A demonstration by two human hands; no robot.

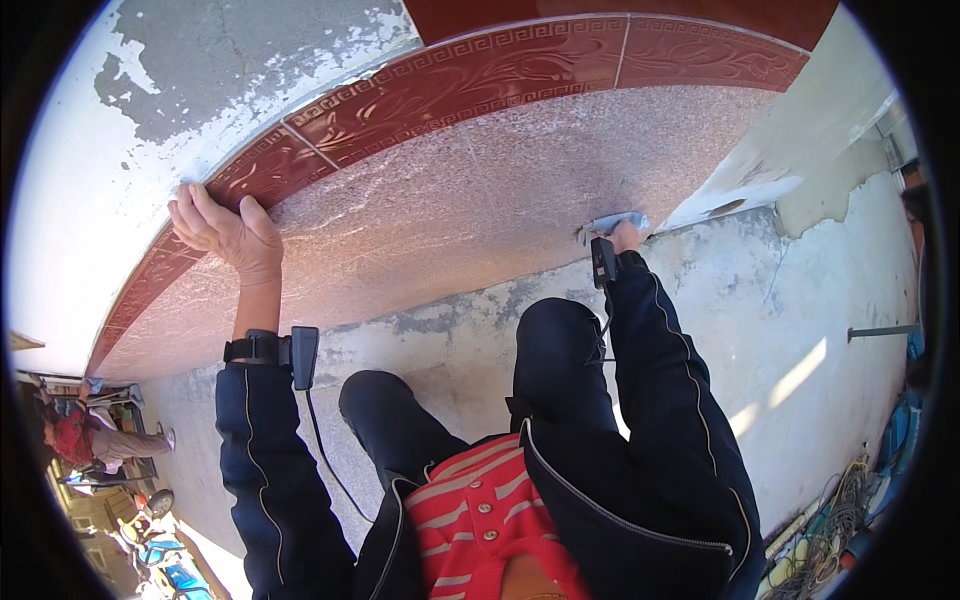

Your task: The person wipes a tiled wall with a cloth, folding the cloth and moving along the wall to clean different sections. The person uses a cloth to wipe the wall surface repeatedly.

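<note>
My left hand (pixel 229 229) rests on the red patterned border tiles (pixel 420 94) at the upper left, with its fingers over the edge against the white peeling wall top (pixel 247 60). It holds nothing that shows. At the right, my right hand (pixel 624 235) grips a light blue-grey cloth (pixel 611 223) against the lower part of the speckled pinkish wall tiles (pixel 480 180), near their corner with a pale wall. Part of the cloth is hidden by the hand. Each wrist bears a black strap with a small box and a cable.
A worn concrete floor (pixel 750 300) spreads below the tiles. Tangled cables and hoses (pixel 825 525) lie at the lower right, and a metal bar (pixel 883 331) juts in above them. At the far left stand another person (pixel 75 435) and a blue-and-white motorbike (pixel 169 559).
</note>
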